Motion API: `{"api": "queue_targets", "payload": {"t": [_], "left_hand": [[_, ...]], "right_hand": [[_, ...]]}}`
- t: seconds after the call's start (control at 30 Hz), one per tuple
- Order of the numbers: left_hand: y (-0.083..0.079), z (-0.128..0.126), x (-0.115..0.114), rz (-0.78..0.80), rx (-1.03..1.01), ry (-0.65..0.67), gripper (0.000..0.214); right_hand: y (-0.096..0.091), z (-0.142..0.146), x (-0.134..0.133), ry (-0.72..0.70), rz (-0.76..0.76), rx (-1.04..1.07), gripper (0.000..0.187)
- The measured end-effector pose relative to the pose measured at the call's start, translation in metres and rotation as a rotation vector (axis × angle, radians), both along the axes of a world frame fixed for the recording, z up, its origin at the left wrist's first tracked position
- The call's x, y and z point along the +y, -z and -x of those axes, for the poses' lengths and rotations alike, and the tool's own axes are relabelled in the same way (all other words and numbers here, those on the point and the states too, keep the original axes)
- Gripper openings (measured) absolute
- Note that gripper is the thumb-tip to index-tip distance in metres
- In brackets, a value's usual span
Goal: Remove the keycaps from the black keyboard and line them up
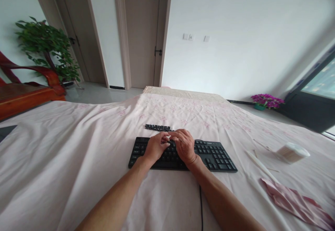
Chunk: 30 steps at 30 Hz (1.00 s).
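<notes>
A black keyboard (216, 158) lies on the cloth in front of me, with both hands above its middle. My left hand (157, 146) is closed in a pinch around a small dark piece that looks like a keycap (169, 141). Close against it, my right hand (186, 147) has its fingers bent together on a thin pale stick, which looks like a cotton swab (181, 140). The fingertips of the two hands meet, and the right hand hides part of the keys. Behind the keyboard, several loose black keycaps (158, 127) stand in rows.
To the right are a clear box of cotton swabs (292, 153), loose swabs (273, 170), a long white tool (261, 165) and a pink cloth (294, 200). A cable (201, 206) runs toward me over the pale tablecloth (104, 154). A wooden chair (34, 87) stands left.
</notes>
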<state>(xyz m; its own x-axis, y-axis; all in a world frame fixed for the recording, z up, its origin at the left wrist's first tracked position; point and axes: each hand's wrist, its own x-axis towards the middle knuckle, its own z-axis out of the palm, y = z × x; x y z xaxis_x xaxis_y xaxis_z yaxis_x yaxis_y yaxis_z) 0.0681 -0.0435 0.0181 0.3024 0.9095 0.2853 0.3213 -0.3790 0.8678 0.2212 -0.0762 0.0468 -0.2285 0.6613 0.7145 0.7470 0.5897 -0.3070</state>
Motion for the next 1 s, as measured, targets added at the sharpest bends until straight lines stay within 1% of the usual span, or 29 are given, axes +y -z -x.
{"api": "queue_targets", "payload": {"t": [0.07, 0.23, 0.37, 0.53, 0.6, 0.7, 0.77, 0.83, 1.0], "left_hand": [[0.003, 0.0, 0.003, 0.033, -0.077, -0.039, 0.038], [0.002, 0.002, 0.005, 0.077, -0.237, -0.087, 0.047], [0.0, 0.003, 0.005, 0.098, -0.294, -0.111, 0.05], [0.004, 0.003, 0.006, 0.073, -0.276, -0.115, 0.05], [0.005, 0.003, 0.006, 0.049, -0.247, -0.122, 0.05], [0.006, 0.003, 0.006, -0.021, -0.177, -0.157, 0.045], [0.006, 0.003, 0.006, -0.058, -0.13, -0.176, 0.039], [0.005, 0.003, 0.007, -0.071, -0.096, -0.174, 0.035], [0.003, 0.003, 0.008, -0.088, -0.049, -0.164, 0.03]], "right_hand": [[-0.002, 0.0, 0.002, 0.037, 0.004, -0.033, 0.033], [-0.001, 0.001, 0.009, 0.172, 0.145, -0.173, 0.025], [0.001, 0.001, 0.01, 0.198, 0.234, -0.213, 0.024], [0.0, 0.001, 0.012, 0.167, 0.312, -0.207, 0.023], [-0.001, 0.0, 0.015, 0.18, 0.344, -0.2, 0.023], [-0.004, -0.005, 0.024, 0.272, 0.41, -0.161, 0.025], [-0.007, -0.011, 0.034, 0.359, 0.461, -0.126, 0.027], [-0.011, -0.016, 0.046, 0.417, 0.499, -0.121, 0.026], [-0.013, -0.024, 0.078, 0.462, 0.56, -0.256, 0.023]]}}
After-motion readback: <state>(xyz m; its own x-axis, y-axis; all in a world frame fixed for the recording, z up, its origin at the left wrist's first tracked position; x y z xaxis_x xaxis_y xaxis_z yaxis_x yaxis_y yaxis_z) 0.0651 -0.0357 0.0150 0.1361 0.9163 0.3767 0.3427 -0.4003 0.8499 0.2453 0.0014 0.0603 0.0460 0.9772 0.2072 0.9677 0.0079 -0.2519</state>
